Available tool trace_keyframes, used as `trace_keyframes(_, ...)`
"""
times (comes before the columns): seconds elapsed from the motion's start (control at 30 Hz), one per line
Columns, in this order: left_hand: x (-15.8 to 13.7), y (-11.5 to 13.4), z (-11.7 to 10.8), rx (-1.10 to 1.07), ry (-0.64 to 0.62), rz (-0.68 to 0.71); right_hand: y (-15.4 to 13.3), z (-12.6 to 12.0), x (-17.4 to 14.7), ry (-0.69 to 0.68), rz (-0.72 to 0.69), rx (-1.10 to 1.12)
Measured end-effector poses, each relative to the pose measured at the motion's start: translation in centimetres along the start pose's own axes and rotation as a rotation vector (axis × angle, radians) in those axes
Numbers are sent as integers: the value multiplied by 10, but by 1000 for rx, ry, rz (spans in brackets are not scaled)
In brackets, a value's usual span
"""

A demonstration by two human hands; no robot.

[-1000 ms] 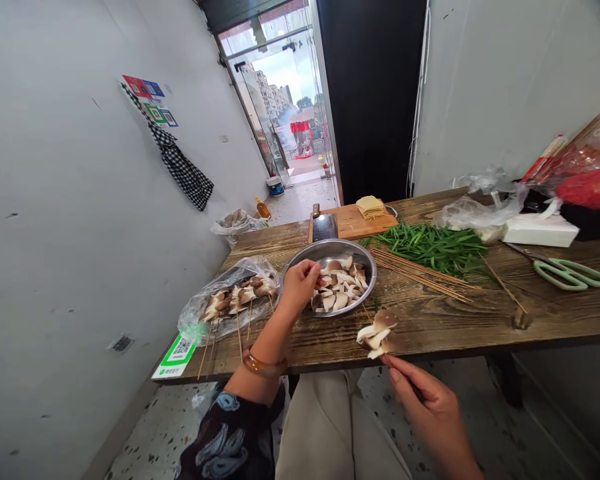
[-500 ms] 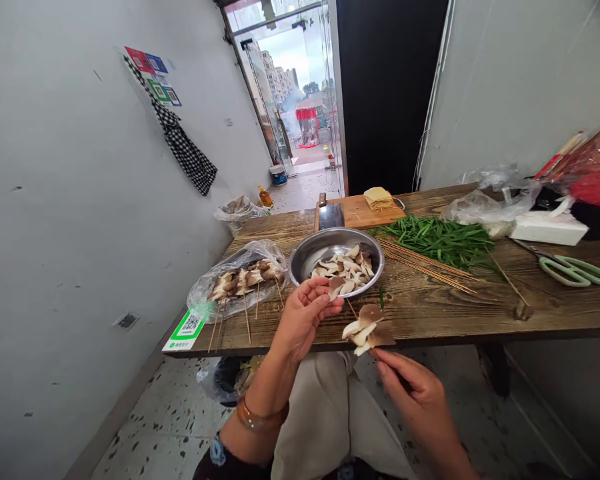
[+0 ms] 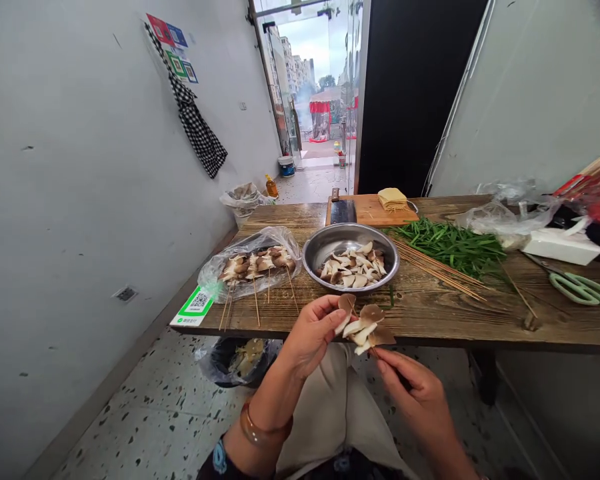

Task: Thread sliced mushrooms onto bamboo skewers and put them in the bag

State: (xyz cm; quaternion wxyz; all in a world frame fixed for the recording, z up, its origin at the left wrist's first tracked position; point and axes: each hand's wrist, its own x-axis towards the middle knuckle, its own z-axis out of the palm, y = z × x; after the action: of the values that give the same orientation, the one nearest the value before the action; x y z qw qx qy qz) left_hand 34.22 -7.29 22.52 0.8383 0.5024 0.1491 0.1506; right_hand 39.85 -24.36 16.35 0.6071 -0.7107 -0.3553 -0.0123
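My left hand (image 3: 316, 333) pinches a brown-capped mushroom piece (image 3: 346, 308) right beside a bunch of threaded mushroom pieces (image 3: 365, 329). Those pieces sit on a thin skewer, and my right hand (image 3: 414, 387) is closed on its lower end, mostly hidden by the fingers. Just beyond my hands stands a steel bowl (image 3: 325, 239) holding many loose mushroom pieces (image 3: 357, 268). To its left, finished-looking mushroom skewers (image 3: 260, 262) lie on a clear plastic bag (image 3: 214, 270), their sticks pointing toward me.
Bare bamboo skewers (image 3: 437, 269) and green chives (image 3: 453, 247) lie right of the bowl. Behind are a cutting board (image 3: 373, 212), a cleaver (image 3: 343, 212) and stacked tofu sheets (image 3: 393, 199). Green-handled scissors (image 3: 583, 289) rest at right. A lined bin (image 3: 225, 380) stands below the table's left end.
My left hand has moved from the bowl's near rim down and right, bringing its mushroom piece up to the skewer. My right hand stays nearly still. The view has shifted a little.
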Motion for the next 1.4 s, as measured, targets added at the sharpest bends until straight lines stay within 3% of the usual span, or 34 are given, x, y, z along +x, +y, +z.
trace_keyframes(0.23,0,0,-14,170,145,100,-2,1,-2,-37,54,17)
trace_keyframes(0.5,4,7,-20,4,260,178,-2,-1,-7,-63,104,0)
trace_keyframes(0.8,3,6,-14,-114,255,210,-4,2,-9,-166,-45,-36)
trace_keyframes(1.07,-1,4,-7,34,235,237,0,3,-4,-89,34,-56)
trace_keyframes(1.23,-1,1,-7,167,213,171,-1,0,-4,-101,54,-49)
trace_keyframes(1.4,1,0,-5,101,253,163,-1,-2,-5,-104,45,-55)
